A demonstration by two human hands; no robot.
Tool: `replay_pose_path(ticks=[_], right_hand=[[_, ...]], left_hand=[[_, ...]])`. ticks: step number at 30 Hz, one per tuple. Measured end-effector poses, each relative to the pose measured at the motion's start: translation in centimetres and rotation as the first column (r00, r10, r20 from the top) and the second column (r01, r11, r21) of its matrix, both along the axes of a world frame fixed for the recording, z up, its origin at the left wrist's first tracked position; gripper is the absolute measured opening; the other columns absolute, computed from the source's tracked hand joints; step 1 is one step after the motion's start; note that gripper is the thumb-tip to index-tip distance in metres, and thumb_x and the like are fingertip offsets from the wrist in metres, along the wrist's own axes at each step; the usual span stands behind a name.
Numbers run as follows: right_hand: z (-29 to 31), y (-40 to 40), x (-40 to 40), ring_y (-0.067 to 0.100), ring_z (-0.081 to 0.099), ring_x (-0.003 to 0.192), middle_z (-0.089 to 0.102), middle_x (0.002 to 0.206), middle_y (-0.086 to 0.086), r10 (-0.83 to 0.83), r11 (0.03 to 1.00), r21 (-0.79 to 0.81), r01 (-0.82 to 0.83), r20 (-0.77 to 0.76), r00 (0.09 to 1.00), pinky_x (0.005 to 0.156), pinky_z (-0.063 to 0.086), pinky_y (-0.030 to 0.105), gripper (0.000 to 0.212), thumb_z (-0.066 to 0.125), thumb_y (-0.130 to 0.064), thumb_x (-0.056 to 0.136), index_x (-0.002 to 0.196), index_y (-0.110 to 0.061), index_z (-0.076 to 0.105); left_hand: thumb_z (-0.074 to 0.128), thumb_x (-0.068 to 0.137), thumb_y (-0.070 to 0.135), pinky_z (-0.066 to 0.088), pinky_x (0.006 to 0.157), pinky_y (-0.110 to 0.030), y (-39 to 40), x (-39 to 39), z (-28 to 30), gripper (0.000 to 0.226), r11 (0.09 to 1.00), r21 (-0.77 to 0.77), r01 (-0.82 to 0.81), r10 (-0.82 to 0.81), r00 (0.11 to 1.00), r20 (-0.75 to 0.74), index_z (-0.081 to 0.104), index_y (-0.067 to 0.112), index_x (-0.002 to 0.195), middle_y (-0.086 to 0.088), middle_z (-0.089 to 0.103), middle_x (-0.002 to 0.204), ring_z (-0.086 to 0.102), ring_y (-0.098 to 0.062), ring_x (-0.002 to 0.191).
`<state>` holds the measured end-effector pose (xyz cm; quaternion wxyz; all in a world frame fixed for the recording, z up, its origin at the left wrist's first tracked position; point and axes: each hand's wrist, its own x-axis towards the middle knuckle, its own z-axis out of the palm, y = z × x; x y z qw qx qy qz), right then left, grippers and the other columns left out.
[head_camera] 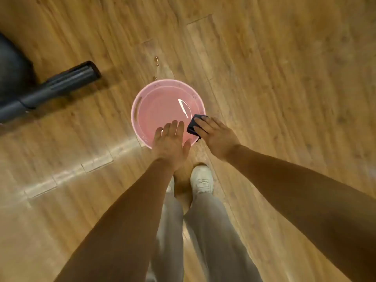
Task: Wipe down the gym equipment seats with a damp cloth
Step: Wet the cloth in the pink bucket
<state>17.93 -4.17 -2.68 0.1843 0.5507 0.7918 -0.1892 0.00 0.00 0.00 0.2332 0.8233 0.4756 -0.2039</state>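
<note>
Wood-plank floor (284,58), pink basin (136,110) of water set between my feet and a dark machine leg (61,84).
Right hand (217,135) clamped on the dark cloth (192,125) at the basin's near rim, I'd guess to wet it. Left hand (171,143) flat, fingers together, holding nothing, over the rim. No seat in view; 0 wiped that I can see.

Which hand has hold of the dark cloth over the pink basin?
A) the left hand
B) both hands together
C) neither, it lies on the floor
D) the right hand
D: the right hand grips the dark cloth at the near right rim of the pink basin, while the left hand is spread open and empty beside it.
</note>
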Motion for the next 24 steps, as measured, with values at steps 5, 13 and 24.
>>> replay_pose_path(ticks=[5,13,24], right_hand=[[-4.3,0.5,1.9,0.035,0.051,0.133,0.059,0.138,0.011,0.232,0.959,0.177,-0.219,-0.054,0.971,0.117,0.027,0.045,0.054,0.027,-0.008,0.091,0.133,-0.006,0.061],[-4.6,2.3,3.5,0.032,0.053,0.12,0.067,0.117,0.01,0.33,0.926,0.286,-0.245,-0.302,0.894,0.105,0.047,0.039,0.041,0.042,0.002,0.092,0.123,-0.006,0.067],[2.0,3.1,-1.8,0.029,0.058,0.083,0.061,0.088,0.009,0.233,0.93,0.346,-0.125,-0.29,0.928,0.083,0.043,0.037,0.031,0.039,-0.019,0.098,0.1,-0.005,0.067]], left_hand=[[0.037,0.105,0.039,0.02,0.118,-0.042,0.6,0.2,-4.6,0.057,0.999,0.046,-0.025,0.021,0.995,0.093,0.029,0.008,0.153,-0.011,0.037,0.155,0.035,-0.028,0.141],[0.031,0.098,0.035,0.047,0.098,-0.049,0.6,-1.1,-5.3,0.053,0.974,0.18,-0.137,0.083,0.957,0.279,0.058,-0.001,0.126,-0.018,0.066,0.12,0.063,-0.035,0.108],[0.036,0.099,0.033,0.051,0.089,-0.046,1.4,-4.7,2.1,0.048,0.942,0.3,-0.153,0.061,0.954,0.295,0.063,-0.001,0.118,-0.017,0.07,0.108,0.067,-0.034,0.096]])
